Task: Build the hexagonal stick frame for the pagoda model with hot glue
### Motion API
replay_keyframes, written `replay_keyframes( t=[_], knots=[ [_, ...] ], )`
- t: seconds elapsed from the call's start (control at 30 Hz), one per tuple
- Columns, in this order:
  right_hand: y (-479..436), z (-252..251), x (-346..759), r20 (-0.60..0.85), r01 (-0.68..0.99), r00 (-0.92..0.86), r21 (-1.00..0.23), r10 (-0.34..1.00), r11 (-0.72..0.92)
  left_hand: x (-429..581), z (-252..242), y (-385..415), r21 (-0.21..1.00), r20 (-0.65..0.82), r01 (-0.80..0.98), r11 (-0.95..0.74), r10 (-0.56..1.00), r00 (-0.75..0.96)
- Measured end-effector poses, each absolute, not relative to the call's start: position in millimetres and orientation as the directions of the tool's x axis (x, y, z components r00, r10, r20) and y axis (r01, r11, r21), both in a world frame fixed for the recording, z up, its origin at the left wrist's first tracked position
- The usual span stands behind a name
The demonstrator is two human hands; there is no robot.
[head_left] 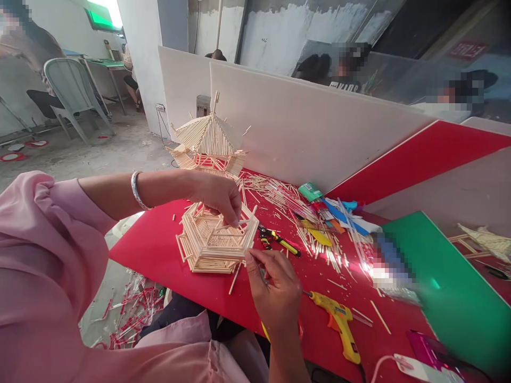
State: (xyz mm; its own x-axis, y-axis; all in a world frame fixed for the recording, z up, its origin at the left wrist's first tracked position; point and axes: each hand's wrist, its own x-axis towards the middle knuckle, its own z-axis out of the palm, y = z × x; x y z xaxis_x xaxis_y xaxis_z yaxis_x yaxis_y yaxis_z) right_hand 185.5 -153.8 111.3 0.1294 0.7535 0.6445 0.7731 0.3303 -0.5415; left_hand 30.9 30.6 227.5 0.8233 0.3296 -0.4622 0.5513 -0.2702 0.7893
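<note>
A hexagonal base [217, 250] built of wooden sticks, with a low railing around it, stands on the red table in front of me. My left hand [221, 199] reaches over it from the left, its fingers pinched downward on a wooden stick [227, 232] by the far right railing. At the near right corner, the thumb and index finger of my right hand [275, 282] are pressed together. What they grip is too small to make out. One loose stick [234, 280] pokes out beneath that corner. Behind my left wrist rises a tiered pagoda model [209, 135] of the same sticks.
Pliers [279, 242] and heaps of loose sticks [263, 186] lie behind the base. A yellow glue gun [337, 322] rests right of my right hand, near a white power strip [425, 367]. White panels [303, 117] and a green board [447, 287] border the table [147, 244]. Other people sit beyond.
</note>
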Motion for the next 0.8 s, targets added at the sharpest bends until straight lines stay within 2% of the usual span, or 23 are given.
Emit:
replay_keyframes(
  t=[0.47,0.8],
  knots=[
    [-152.6,110.2,185.2,0.647,0.764,0.131,-0.549,0.751,0.339,30.2,226.7,30.4,0.793,-0.430,0.513,-0.330,0.294,0.854],
    [-134.5,114.9,178.9,0.689,0.786,0.191,-0.534,0.699,0.312,31.4,231.8,27.3,0.747,-0.479,0.566,-0.349,0.308,0.822]
  ],
)
